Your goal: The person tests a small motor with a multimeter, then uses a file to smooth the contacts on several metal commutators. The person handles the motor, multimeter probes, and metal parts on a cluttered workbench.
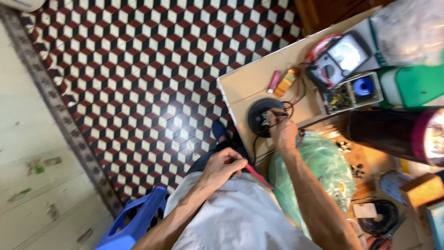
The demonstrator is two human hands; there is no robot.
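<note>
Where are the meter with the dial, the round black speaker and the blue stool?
Meter (340,58), head view, on its pale dial face.
Round black speaker (261,118), head view, on its dark back.
Blue stool (138,217), head view, on its seat edge.

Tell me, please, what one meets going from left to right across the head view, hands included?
Blue plastic stool → left hand holding a red probe → right hand on a black round speaker → multimeter → dark cylinder.

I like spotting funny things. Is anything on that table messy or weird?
Nothing looks spilled or broken. The round black speaker lies right at the table edge under the right hand, with wires looping loosely around it. The left hand holds a red probe off the table.
</note>
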